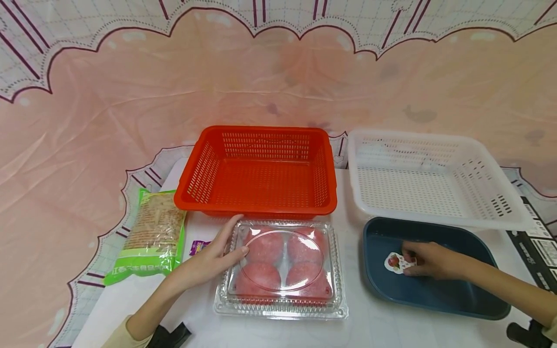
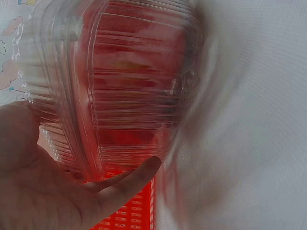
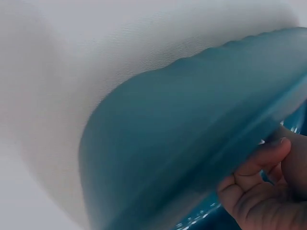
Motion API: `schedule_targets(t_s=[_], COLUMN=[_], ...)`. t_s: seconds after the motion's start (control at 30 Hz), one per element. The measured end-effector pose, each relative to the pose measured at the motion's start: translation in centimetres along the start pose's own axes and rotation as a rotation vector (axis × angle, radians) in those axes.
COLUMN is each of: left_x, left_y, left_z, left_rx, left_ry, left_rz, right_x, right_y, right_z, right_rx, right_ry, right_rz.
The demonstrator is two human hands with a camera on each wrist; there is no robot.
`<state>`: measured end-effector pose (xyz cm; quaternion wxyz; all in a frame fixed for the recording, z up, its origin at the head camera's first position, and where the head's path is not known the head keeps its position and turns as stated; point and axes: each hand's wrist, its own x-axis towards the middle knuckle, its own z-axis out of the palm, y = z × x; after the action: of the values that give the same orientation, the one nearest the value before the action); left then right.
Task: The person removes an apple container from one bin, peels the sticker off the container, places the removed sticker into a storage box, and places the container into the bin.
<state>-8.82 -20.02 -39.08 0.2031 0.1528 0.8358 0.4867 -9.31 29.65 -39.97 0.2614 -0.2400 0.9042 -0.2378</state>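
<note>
A clear plastic clamshell box (image 1: 283, 311) with several round red fruits (image 1: 261, 278) inside lies on the white table in the head view. My left hand (image 1: 213, 258) rests at its left edge, thumb on the lid and fingers stretched along the side. In the left wrist view the fingers (image 2: 127, 187) lie straight against the ribbed wall. My right hand (image 1: 435, 261) is inside the dark blue tray (image 1: 470, 302). Its thumb and forefinger pinch the right end of a small white label (image 1: 396, 263) with a red fruit picture. The label is out of sight in the right wrist view.
Behind the box stands a red perforated basket (image 1: 270, 186); a white basket (image 1: 409, 191) is behind the tray. A green-edged bag (image 1: 152, 237) lies at the left, near a small purple packet (image 1: 197, 247). A black-and-white printed item (image 1: 539, 246) shows at the right edge.
</note>
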Motion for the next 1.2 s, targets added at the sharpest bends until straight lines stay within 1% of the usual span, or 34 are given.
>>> schedule_targets(t_s=[0.17, 0.23, 0.3, 0.47, 0.57, 0.63, 0.7, 0.77, 0.83, 0.9, 1.0, 1.07, 1.17, 1.2], left_x=[0.0, 0.0, 0.0, 0.0, 0.0, 0.1, 0.1, 0.0, 0.0, 0.1, 0.1, 0.0, -0.1, -0.1], left_y=[0.0, 0.0, 0.0, -0.1, -0.1, -0.2, -0.1, -0.1, -0.1, -0.1, -0.1, -0.1, -0.1, -0.1], left_z=[0.0, 0.0, 0.0, 0.0, 0.0, 0.0, 0.0, 0.0, 0.0, 0.1, 0.1, 0.1, 0.0, 0.0], left_rx=[-0.003, -0.002, -0.001, 0.002, 0.003, 0.004, 0.006, 0.004, 0.000, -0.005, -0.004, 0.006, 0.021, 0.027], left_ry=[-0.002, -0.001, 0.000, 0.001, 0.002, 0.001, 0.001, 0.004, 0.003, 0.001, 0.001, 0.005, 0.010, 0.011], left_rz=[0.000, 0.002, 0.004, 0.004, 0.005, 0.006, 0.007, 0.003, 0.002, 0.000, -0.007, -0.010, -0.008, -0.006], right_x=[-0.3, -0.4, -0.6, -0.9, -1.1, -1.2, -1.2, -0.9, -0.6, -0.1, 0.6, 1.2, 2.0, 2.2], right_y=[0.3, 0.5, 0.7, 1.2, 1.3, 1.0, 0.1, -1.3, -3.0, -4.8, -7.3, -8.9, -11.0, -11.6], right_z=[-0.2, -0.2, -0.2, -0.1, 0.0, 0.0, 0.0, -0.2, -0.4, -0.5, -0.4, 0.1, 1.4, 1.9], right_rx=[0.073, 0.080, 0.076, 0.030, -0.002, -0.050, -0.118, -0.187, -0.239, -0.253, -0.248, -0.233, -0.159, -0.139], right_ry=[-0.031, -0.037, -0.034, -0.018, -0.007, 0.008, 0.022, 0.046, 0.077, 0.119, 0.209, 0.284, 0.371, 0.387], right_rz=[0.043, 0.047, 0.029, 0.010, 0.026, 0.033, 0.053, 0.062, 0.057, 0.022, -0.061, -0.086, -0.069, -0.047])
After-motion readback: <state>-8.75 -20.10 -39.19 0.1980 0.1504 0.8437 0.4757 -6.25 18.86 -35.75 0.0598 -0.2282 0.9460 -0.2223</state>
